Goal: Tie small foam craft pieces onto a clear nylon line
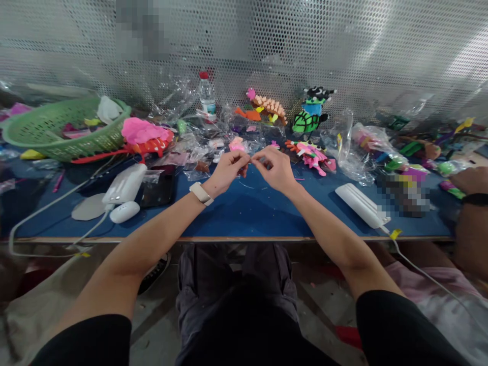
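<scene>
Over the middle of the blue table (244, 218), my left hand (230, 170) and my right hand (275, 166) meet at the fingertips. Both are pinched closed, and whatever lies between the fingers is too small to name. A pale band sits on my left wrist. Just behind my left hand is a lump of pink modelling clay (237, 144). To the right of my right hand rests a pink clay figure (314, 156). Farther back stand a brown clay figure with pale spikes (269, 105) and a green-and-black clay turtle shape (306, 121).
At left are a green basket (15, 133), a red-and-pink clay figure (147, 137), a white power bank (125, 183) and a dark phone (159, 188). A bottle (207, 96) stands behind among plastic wrappers. Another white device (360, 204) lies right, near a co-worker's arm (470, 223).
</scene>
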{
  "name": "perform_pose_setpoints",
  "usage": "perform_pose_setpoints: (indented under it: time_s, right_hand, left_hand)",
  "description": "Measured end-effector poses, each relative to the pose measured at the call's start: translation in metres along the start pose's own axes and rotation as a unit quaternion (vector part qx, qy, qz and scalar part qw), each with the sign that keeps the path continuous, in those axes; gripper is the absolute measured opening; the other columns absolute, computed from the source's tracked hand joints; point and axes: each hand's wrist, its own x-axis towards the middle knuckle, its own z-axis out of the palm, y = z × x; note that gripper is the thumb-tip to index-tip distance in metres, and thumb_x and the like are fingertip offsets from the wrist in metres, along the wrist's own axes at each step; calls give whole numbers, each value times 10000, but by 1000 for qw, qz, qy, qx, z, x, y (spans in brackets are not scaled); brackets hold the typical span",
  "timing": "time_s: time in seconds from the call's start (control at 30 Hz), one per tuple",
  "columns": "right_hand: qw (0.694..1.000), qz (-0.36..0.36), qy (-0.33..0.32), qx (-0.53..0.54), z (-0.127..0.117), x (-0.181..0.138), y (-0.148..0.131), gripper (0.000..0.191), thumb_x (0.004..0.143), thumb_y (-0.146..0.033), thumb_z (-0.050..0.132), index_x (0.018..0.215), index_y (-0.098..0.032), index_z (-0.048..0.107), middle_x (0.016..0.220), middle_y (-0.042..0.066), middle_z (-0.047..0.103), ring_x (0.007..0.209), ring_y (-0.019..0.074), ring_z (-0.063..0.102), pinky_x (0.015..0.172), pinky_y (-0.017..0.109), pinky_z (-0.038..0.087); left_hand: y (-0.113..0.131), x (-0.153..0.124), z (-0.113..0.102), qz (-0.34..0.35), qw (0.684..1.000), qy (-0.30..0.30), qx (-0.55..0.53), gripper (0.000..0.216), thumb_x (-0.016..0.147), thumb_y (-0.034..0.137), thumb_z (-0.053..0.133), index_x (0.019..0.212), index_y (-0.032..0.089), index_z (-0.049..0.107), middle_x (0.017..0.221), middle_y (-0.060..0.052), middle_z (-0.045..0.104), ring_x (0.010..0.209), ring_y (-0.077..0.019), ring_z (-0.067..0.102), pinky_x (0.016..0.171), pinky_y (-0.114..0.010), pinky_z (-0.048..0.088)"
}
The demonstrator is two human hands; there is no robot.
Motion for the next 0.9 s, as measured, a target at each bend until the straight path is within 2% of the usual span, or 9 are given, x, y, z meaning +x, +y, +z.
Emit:
perform_pose_setpoints:
  time_s: [0.03, 0.13, 0.2, 0.27, 0.37, 0.5, 0.63, 0.8, 0.9]
  right_hand:
    - [998, 34, 12, 57, 1, 1, 0, 155, 1053, -385, 727, 998, -245, 761, 1001, 43, 773, 691, 144, 629, 672, 318, 527]
    - [969, 131, 8, 211, 3, 4, -1, 414, 946, -645, 819, 970, -237, 752, 899, 20, 744, 552, 106, 567, 527, 285, 460]
    - [948, 170, -15, 270, 3, 6, -1, 537, 866, -756, 848, 884, -229, 748, 777, -3, 692, 484, 85, 494, 460, 271, 383]
    - [937, 186, -33, 295, 2, 8, -2, 582, 806, -790, 879, 804, -225, 740, 677, -29, 625, 464, 74, 428, 440, 265, 323]
    - [940, 177, -20, 291, 0, 10, -3, 569, 754, -769, 927, 789, -226, 760, 652, -40, 596, 521, 84, 422, 471, 260, 310]
    - [954, 154, -4, 257, -2, 10, -1, 543, 753, -746, 934, 829, -227, 792, 655, -40, 589, 586, 108, 457, 532, 274, 341]
    - [968, 124, -6, 220, -2, 9, 1, 504, 811, -712, 895, 842, -220, 786, 620, -51, 542, 570, 114, 423, 565, 299, 339]
    - [989, 79, 5, 126, -4, 6, -3, 226, 919, -445, 815, 865, -235, 749, 614, -63, 486, 582, 129, 396, 628, 322, 387]
    - [997, 54, 10, 56, -4, 3, -5, 78, 930, -301, 773, 897, -246, 729, 648, -56, 498, 614, 144, 434, 685, 333, 436]
  left_hand:
    - [1, 0, 0, 36, 999, 4, 31, 335, 1034, 396, 778, 787, 204, 660, 681, 12, 599, 584, -95, 568, 583, -234, 502]
    - [4, -1, -1, 114, 987, 18, 110, 348, 1078, 435, 728, 822, 216, 642, 705, 5, 621, 594, -100, 579, 602, -249, 511]
    - [6, -3, -1, 131, 982, 25, 137, 367, 1095, 449, 703, 819, 222, 618, 717, 3, 620, 590, -103, 579, 589, -254, 508]
    - [6, -4, -1, 132, 980, 25, 148, 365, 1103, 445, 689, 821, 227, 607, 708, 7, 604, 570, -103, 564, 560, -255, 494]
    - [6, -5, 0, 132, 980, 17, 146, 339, 1108, 399, 672, 822, 229, 607, 685, 14, 587, 541, -99, 542, 531, -253, 475]
    - [5, -4, 0, 133, 980, 20, 146, 327, 1103, 357, 664, 809, 229, 600, 656, 18, 581, 522, -95, 531, 516, -250, 465]
    - [3, -3, 0, 120, 983, 16, 136, 379, 1082, 449, 712, 794, 234, 592, 615, 35, 548, 488, -95, 507, 481, -252, 434]
    - [5, -4, 2, 60, 994, 25, 88, 478, 993, 618, 799, 774, 242, 601, 591, 54, 482, 467, -88, 429, 453, -257, 368]
    - [7, -5, 5, 41, 997, 27, 62, 486, 960, 627, 824, 754, 245, 605, 568, 59, 444, 472, -88, 378, 457, -257, 331]
